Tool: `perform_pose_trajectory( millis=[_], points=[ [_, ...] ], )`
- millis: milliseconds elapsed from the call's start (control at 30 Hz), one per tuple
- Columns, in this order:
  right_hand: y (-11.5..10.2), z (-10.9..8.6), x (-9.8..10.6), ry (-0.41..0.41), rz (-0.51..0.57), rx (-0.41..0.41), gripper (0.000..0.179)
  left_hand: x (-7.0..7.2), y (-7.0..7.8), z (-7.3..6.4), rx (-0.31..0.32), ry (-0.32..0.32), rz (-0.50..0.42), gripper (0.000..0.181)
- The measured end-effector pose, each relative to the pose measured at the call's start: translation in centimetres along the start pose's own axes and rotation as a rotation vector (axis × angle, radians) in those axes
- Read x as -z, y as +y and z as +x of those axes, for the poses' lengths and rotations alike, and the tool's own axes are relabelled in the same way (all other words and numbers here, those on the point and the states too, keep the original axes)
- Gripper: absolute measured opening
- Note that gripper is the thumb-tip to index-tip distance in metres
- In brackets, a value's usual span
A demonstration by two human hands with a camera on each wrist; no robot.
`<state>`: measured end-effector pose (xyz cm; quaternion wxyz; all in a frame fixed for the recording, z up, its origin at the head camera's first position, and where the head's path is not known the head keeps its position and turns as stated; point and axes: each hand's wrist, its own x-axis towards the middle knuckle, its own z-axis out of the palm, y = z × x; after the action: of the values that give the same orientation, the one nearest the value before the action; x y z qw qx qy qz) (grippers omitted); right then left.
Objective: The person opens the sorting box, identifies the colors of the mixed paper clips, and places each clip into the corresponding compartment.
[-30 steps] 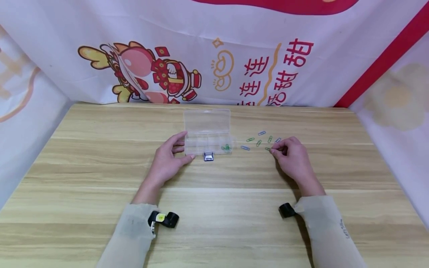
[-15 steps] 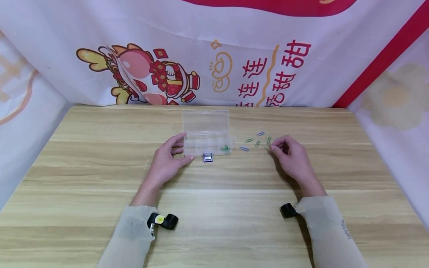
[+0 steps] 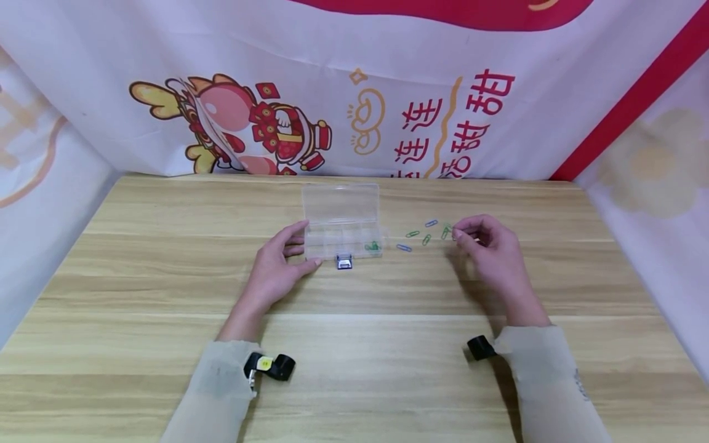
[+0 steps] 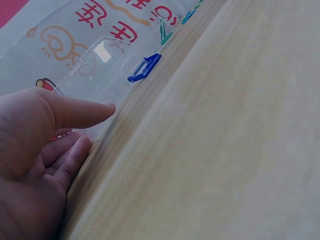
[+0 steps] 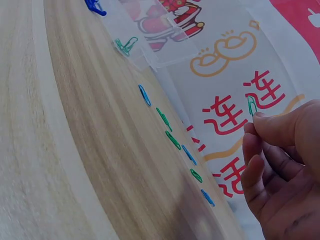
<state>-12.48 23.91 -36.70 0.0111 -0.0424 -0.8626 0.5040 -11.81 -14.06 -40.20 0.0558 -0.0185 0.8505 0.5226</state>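
A clear plastic compartment box stands on the table, its lid raised at the back. Several green paper clips lie in its front right compartment. My left hand holds the box by its left end, thumb at the front corner and index finger towards the back. Pinched between the thumb and fingertips of my right hand is a green paper clip, raised off the table in the right wrist view. Beneath and left of that hand lie loose blue paper clips and green paper clips.
A blue latch juts from the front of the box. The wooden table ends at the back against a printed white cloth, with more cloth on both sides. A black camera mount sits at each wrist.
My right hand has picked a green paper clip off the table and lifted it, shifting slightly right. My left hand stays at the box.
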Motion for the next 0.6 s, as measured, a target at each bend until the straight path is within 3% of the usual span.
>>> perform_pose_trajectory(
  millis=[600],
  points=[
    [-0.19,0.01,-0.49,-0.032,0.026,-0.08,0.032,-0.02,0.03,-0.02,-0.001,0.005,-0.003,0.076]
  ],
)
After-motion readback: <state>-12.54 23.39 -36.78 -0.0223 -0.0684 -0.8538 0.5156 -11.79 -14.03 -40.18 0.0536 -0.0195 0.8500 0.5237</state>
